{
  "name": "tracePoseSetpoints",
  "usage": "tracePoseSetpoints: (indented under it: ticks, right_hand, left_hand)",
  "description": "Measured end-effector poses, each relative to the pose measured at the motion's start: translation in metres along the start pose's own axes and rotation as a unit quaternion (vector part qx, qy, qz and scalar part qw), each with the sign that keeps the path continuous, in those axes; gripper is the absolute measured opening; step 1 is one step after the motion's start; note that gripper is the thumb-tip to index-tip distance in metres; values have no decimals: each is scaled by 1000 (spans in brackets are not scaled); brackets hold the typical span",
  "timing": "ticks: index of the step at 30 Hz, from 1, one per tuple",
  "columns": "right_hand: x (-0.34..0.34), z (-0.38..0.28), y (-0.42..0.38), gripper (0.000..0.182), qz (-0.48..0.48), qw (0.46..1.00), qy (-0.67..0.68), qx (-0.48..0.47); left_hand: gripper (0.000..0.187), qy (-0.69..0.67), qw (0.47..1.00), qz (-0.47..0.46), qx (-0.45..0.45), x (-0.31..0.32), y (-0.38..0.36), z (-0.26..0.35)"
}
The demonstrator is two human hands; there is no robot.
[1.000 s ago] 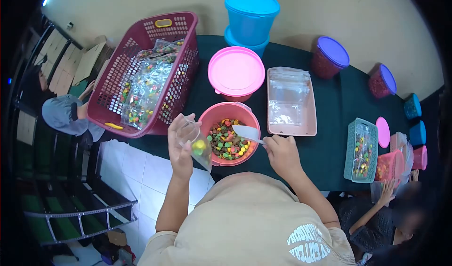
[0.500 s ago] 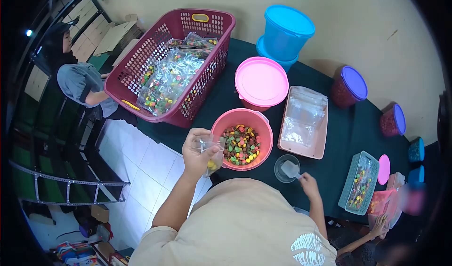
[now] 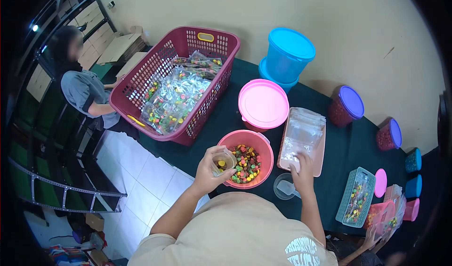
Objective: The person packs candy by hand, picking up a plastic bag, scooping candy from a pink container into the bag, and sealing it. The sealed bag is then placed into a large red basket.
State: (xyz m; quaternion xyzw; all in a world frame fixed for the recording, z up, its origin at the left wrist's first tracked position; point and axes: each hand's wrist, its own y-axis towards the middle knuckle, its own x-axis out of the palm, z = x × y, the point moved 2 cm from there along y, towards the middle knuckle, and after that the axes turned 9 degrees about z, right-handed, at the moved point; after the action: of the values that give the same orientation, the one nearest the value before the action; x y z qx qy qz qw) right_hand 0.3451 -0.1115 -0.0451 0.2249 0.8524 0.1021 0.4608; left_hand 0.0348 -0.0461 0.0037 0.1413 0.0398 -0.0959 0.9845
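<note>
My left hand [image 3: 213,171] is closed around a clear plastic pouch [image 3: 223,162] with a few colourful candies in it. The pouch's mouth gapes upward at the left rim of a pink tub [image 3: 267,169] holding loose green, red, yellow and brown candies [image 3: 246,162]. Over the near end of a pale pink tray [image 3: 318,161], my right hand [image 3: 303,171] has its fingers apart, at the edge of a stack of clear plastic pouches [image 3: 303,129]. Below that hand, a white scoop [image 3: 286,187] rests in a round clear bowl [image 3: 278,195].
A maroon basket [image 3: 188,136] of filled pouches stands at left, with a person [image 3: 87,91] beside it. Pink-lidded [image 3: 263,103] and blue [image 3: 289,54] containers stand behind the tub. At right are purple-lidded jars [image 3: 346,106], a green basket [image 3: 348,216] and another person's hands [image 3: 372,237].
My right hand has left the scoop in the bowl and moved up to the pouches in the tray. My left hand has tilted its pouch so the opening faces up.
</note>
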Motion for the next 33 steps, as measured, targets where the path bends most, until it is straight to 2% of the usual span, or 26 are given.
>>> tracePoseSetpoints:
  ticks: [3, 5, 8, 10, 11, 15, 18, 20, 22, 25, 30, 33]
  right_hand:
    - [24, -43, 56, 41, 29, 995, -3, -93]
    - [44, -41, 75, 41, 17, 994, -32, -104]
    - [66, -30, 94, 41, -2, 990, -70, -125]
    - [74, -24, 98, 38, -11, 986, -98, -137]
    - [79, -18, 99, 30, 5, 987, -83, -138]
    - [58, -41, 80, 20, -16, 985, -40, -167]
    - [38, -69, 35, 18, -79, 973, 35, -215]
    - [30, -82, 7, 19, -166, 959, 32, -227]
    - [34, -76, -16, 17, -198, 952, 51, -226]
    - [37, -74, -35, 17, -183, 943, 46, -276]
    - [37, -76, -43, 18, -196, 929, 75, -304]
    - [36, -75, -35, 19, -212, 923, 85, -310]
  left_hand:
    - [66, -7, 1000, -16, 12, 3, 5, 11]
    - [65, -52, 998, -40, 17, 3, 5, 18]
    - [66, 12, 997, -51, 60, -7, 4, 19]
    - [67, 1, 999, -24, 44, -17, 4, 10]
    - [67, -11, 1000, 0, 27, -22, 1, 6]
    - [69, -19, 998, 58, 4, -36, -6, 19]
    - [70, 3, 992, 126, 10, -45, -11, 3]
    - [69, 36, 989, 142, -20, -45, -9, 6]
    - [65, -40, 983, 180, 11, -41, -6, 4]
    - [61, -33, 987, 160, 12, -32, -5, 12]
    - [58, -44, 989, 138, 19, -17, -6, 13]
    - [55, -15, 985, 171, 33, -13, -9, 13]
